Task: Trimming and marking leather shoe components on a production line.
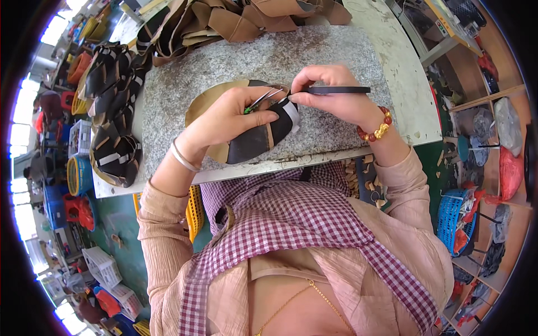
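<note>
A shoe upper (250, 147) of black and tan leather, with white tape along one edge, lies under my hands on a speckled grey board (330, 50). My left hand (231, 115) is closed on the upper, its thumb pressed on the top. Between that thumb and forefinger sits a small pair of scissors (259, 102) with a bit of green, blades toward the right. My right hand (329, 92) pinches at the taped edge near the blade tips. From its fingers a slim flat black strip (339, 89) sticks out to the right; its exact kind cannot be told.
Brown leather pieces (241, 22) are heaped at the far side of the table. Stacked black and tan uppers (115, 151) line its left edge. A yellow basket (195, 213) stands below the table's front edge, a blue basket (455, 221) at right beside shelving (476, 103).
</note>
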{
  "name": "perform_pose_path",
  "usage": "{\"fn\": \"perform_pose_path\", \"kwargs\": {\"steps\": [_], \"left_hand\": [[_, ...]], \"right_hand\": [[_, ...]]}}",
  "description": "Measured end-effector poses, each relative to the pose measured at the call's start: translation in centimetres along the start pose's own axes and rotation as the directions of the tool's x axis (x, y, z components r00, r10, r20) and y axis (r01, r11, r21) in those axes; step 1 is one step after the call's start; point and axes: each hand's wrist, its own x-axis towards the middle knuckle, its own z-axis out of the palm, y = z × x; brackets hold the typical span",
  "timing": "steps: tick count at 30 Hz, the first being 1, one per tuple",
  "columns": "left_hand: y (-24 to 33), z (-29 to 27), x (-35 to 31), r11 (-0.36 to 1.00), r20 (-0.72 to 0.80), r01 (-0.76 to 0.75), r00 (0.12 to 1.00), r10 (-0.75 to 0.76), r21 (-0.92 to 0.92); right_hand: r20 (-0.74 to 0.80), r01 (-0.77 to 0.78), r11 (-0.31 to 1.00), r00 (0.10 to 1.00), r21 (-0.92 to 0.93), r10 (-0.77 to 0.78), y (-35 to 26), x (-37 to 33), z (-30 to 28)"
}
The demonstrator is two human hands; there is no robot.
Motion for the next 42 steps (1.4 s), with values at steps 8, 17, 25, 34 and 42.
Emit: {"fn": "perform_pose_path", "kwargs": {"steps": [8, 17, 25, 34, 42], "left_hand": [[6.7, -2.8, 5.7, 0.915, 0.059, -0.332, 0.943, 0.328, 0.227], [6.3, -3.7, 2.8, 0.623, 0.377, -0.516, 0.856, 0.354, 0.588], [0.2, -2.8, -1.2, 0.861, 0.165, -0.098, 0.986, 0.017, 0.5], [0.2, 0.1, -0.4, 0.861, 0.134, 0.022, 0.986, -0.104, 0.508], [-0.6, -0.4, -1.0, 0.907, 0.198, -0.104, 0.98, 0.023, 0.408]], "right_hand": [[-0.468, 0.079, 0.949, 0.88, 0.306, 0.078, -4.4, 0.3, -1.9], [-0.266, 0.026, 0.946, 0.957, -0.324, -0.117, -4.4, -3.4, 1.0], [-0.297, -0.007, 0.969, 0.952, -0.248, -0.069, -1.2, -4.6, 8.7], [-0.334, -0.057, 0.933, 0.94, -0.356, -0.07, -0.7, -5.6, 9.1], [-0.261, -0.163, 0.978, 0.946, 0.133, 0.194, -0.6, -6.9, 4.9]]}}
